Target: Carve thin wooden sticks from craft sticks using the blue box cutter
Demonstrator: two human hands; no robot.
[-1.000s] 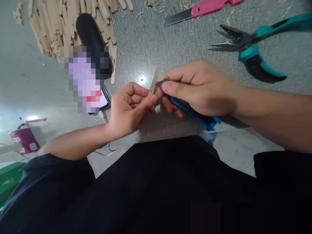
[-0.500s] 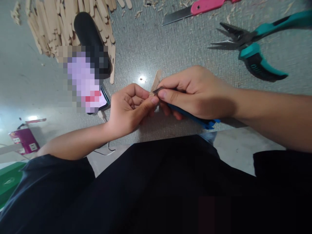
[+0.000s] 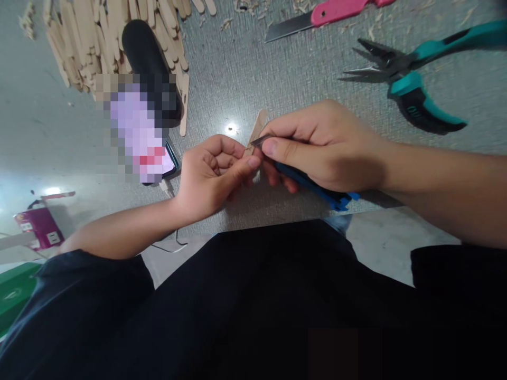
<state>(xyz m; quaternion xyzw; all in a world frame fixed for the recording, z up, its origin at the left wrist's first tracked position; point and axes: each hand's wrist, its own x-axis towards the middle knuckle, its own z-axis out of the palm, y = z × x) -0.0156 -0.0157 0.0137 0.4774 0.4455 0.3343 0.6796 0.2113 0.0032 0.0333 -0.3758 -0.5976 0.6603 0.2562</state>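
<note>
Between the thumb and fingers of my left hand [image 3: 216, 177] a wooden craft stick [image 3: 258, 124] is pinched, its rounded far end sticking up and away. A dark mark or cut crosses the stick near my fingertips. My right hand [image 3: 322, 148] is closed around a blue utility knife [image 3: 312, 184], thumb and forefinger pressed near the blade. The short metal blade points left and lies at the stick, close to my left thumb; whether it bites into the wood I cannot tell. Part of the knife's handle is hidden by my right hand.
A heap of craft sticks [image 3: 87, 42] lies at the back left. Before it are a black case [image 3: 146, 58] and a phone [image 3: 172, 161] on a cable. Teal-handled pliers [image 3: 407, 74] and a pink-handled knife [image 3: 336, 11] lie to the right, among wood shavings [image 3: 225, 24].
My right hand and the knife have shifted slightly right and up, baring more of the dark mark on the stick. The stick has tipped a little to the right. My left hand has barely moved.
</note>
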